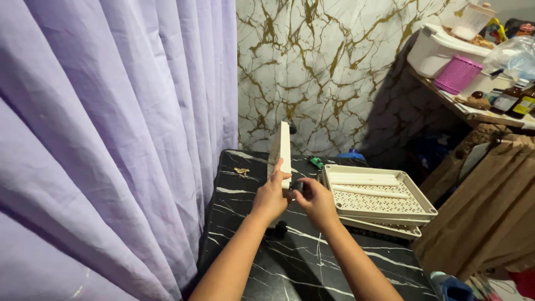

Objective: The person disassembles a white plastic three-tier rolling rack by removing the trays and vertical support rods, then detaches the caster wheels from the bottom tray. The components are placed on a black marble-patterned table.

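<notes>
Two hands meet at the bottom end of a cream plastic panel, which stands on edge, nearly upright, on the black marble-patterned table near its far side. The left hand wraps the panel's lower edge, thumb up along its near face, a grip closed on the panel, apparently to keep it standing and steady. The right hand comes in just beside it, its fingers pinched around a small black part pressed against the panel's base; that grip looks closed on the part, though what the part is stays too small to tell. Holding the panel upright puts its bottom end at a height where both hands can reach it together. Another small dark piece lies on the table below the left wrist, within easy reach. To the right, two cream perforated trays are stacked on the table, and long cream rods lie in the upper one. A small green object and a brownish scrap rest near the table's far edge. A lilac curtain hangs along the left, a white wall veined in gold stands behind, and a cluttered shelf with a pink basket sits at upper right.
</notes>
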